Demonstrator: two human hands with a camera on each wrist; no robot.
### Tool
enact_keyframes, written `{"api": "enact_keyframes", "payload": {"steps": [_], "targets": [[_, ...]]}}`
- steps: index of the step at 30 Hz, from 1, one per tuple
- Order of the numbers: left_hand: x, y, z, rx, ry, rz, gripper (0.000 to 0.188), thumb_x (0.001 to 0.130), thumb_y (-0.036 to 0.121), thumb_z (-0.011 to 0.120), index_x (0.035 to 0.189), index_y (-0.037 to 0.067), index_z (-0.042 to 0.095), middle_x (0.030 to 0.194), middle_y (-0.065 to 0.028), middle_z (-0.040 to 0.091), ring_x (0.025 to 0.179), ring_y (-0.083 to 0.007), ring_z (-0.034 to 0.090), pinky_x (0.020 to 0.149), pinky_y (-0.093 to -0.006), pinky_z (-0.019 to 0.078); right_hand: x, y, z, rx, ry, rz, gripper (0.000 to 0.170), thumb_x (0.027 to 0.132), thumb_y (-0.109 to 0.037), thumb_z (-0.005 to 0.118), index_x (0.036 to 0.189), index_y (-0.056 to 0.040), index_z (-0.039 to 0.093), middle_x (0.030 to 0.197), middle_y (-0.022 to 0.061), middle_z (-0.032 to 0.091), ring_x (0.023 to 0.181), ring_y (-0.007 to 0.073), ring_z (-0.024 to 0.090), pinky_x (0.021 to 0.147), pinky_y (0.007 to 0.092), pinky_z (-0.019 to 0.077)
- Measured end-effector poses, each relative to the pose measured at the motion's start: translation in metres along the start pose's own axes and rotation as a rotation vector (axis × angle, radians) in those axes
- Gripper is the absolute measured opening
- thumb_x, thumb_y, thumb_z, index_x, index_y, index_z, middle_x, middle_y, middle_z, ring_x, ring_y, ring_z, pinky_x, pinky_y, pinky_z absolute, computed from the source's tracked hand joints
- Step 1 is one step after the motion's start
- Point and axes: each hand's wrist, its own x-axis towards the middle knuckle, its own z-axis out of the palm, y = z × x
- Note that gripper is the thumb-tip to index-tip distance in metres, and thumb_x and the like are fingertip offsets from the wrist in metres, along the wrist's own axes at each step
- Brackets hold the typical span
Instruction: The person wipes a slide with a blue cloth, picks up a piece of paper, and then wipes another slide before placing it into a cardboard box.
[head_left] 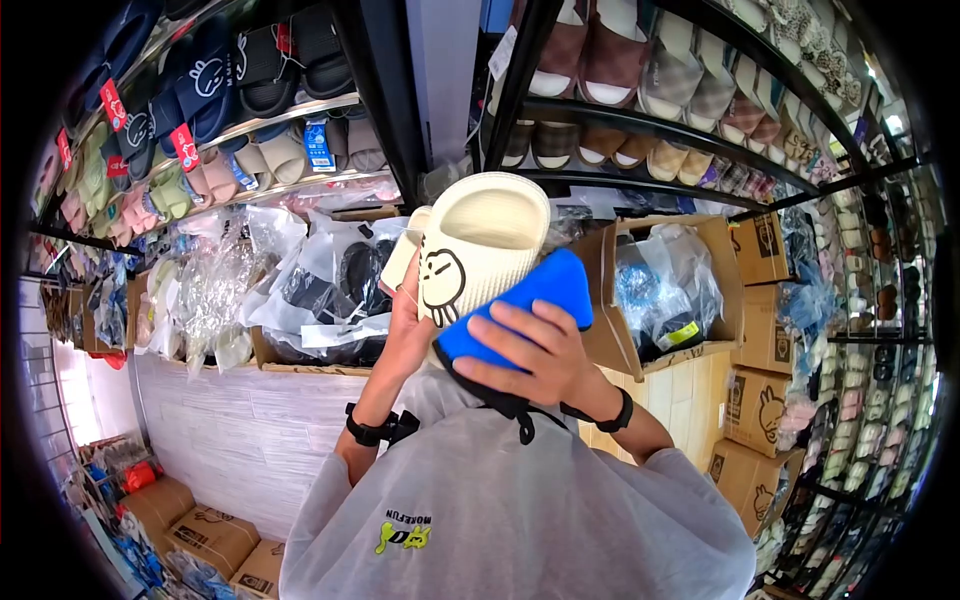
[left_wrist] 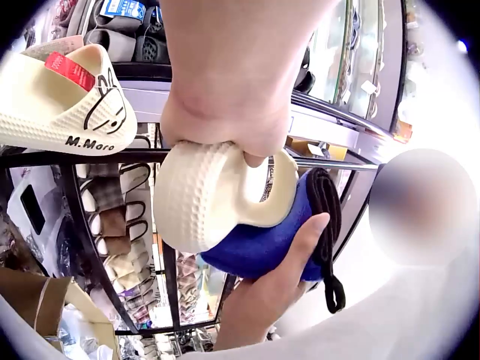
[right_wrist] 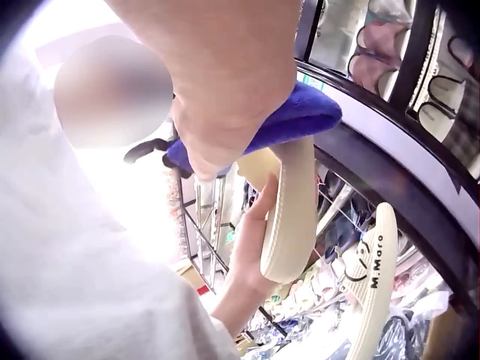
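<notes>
My left hand (head_left: pixel 403 325) grips a cream slipper (head_left: pixel 490 235) with a black rabbit drawing on its ribbed strap. Its mate, another cream slipper (left_wrist: pixel 97 112) lettered "M.Maro" and carrying a red tag (left_wrist: pixel 70 70), hangs beside it, mostly hidden behind it in the head view. My right hand (head_left: pixel 540 355) holds a plush blue cleaning mitt (head_left: pixel 515 310) against the lower part of the gripped slipper, fingers spread over its face and thumb on the other side. A black cuff and loop (left_wrist: pixel 334 289) hang from the mitt's end.
Beyond my hands stand open cartons, the left carton (head_left: pixel 320 365) and the right carton (head_left: pixel 600 300), with plastic-wrapped footwear. Slipper racks with black bars (head_left: pixel 640 115) rise behind them. Closed boxes (head_left: pixel 755 410) are stacked on the right, with more boxes (head_left: pixel 210 535) at lower left.
</notes>
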Motion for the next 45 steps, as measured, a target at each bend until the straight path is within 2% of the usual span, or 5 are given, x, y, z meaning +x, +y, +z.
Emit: {"api": "enact_keyframes", "payload": {"steps": [6, 22, 29, 37, 45], "targets": [[-0.010, 0.008, 0.001, -0.137, 0.013, -0.041, 0.093, 0.097, -0.006, 0.063, 0.176, 0.005, 0.017, 0.166, -0.0088, 0.049, 0.150, -0.0163, 0.048, 0.124, -0.0341, 0.0383, 0.019, 0.029, -0.012, 0.274, 0.118, 0.272, 0.051, 0.087, -0.039, 0.089, 0.135, -0.0239, 0.078, 0.149, 0.0112, 0.069, 0.138, 0.0373, 0.063, 0.117, 0.0546, 0.0446], [-0.052, 0.006, 0.026, 0.214, 0.312, 0.183, 0.089, 0.102, 0.007, 0.070, 0.177, 0.006, 0.022, 0.181, -0.0118, 0.030, 0.164, -0.0243, 0.030, 0.134, -0.0392, 0.0241, 0.047, 0.041, -0.002, 0.486, 0.073, 0.065, 0.046, 0.087, -0.042, 0.087, 0.130, -0.0270, 0.080, 0.143, 0.0093, 0.073, 0.135, 0.0306, 0.065, 0.117, 0.0509, 0.0413], [-0.088, 0.035, 0.050, -0.227, 0.688, 0.020, 0.083, 0.107, 0.010, 0.067, 0.177, 0.010, 0.022, 0.174, -0.0107, 0.041, 0.155, -0.0214, 0.044, 0.130, -0.0387, 0.0353, 0.051, 0.006, 0.021, 0.581, 0.079, -0.544, 0.034, 0.107, -0.029, 0.062, 0.138, -0.0303, 0.077, 0.147, -0.0023, 0.071, 0.137, 0.0172, 0.063, 0.125, 0.0410, 0.0349], [-0.134, 0.062, 0.078, 0.028, 0.871, 0.192, 0.079, 0.112, 0.016, 0.061, 0.178, 0.012, 0.019, 0.175, -0.0101, 0.038, 0.159, -0.0229, 0.039, 0.132, -0.0393, 0.0294, 0.082, -0.009, 0.045, 0.860, 0.043, -0.309, 0.041, 0.088, -0.049, 0.089, 0.122, -0.0271, 0.079, 0.137, 0.0122, 0.074, 0.130, 0.0356, 0.066, 0.121, 0.0564, 0.0382], [-0.214, 0.060, 0.094, -0.186, 1.090, 0.205, 0.066, 0.117, 0.027, 0.051, 0.176, 0.013, 0.024, 0.172, -0.0112, 0.043, 0.153, -0.0235, 0.049, 0.128, -0.0407, 0.0401, 0.096, -0.079, 0.031, 1.061, 0.099, -0.912, 0.038, 0.107, -0.023, 0.057, 0.141, -0.0230, 0.074, 0.145, -0.0002, 0.073, 0.138, 0.0161, 0.064, 0.125, 0.0383, 0.0346]]}}
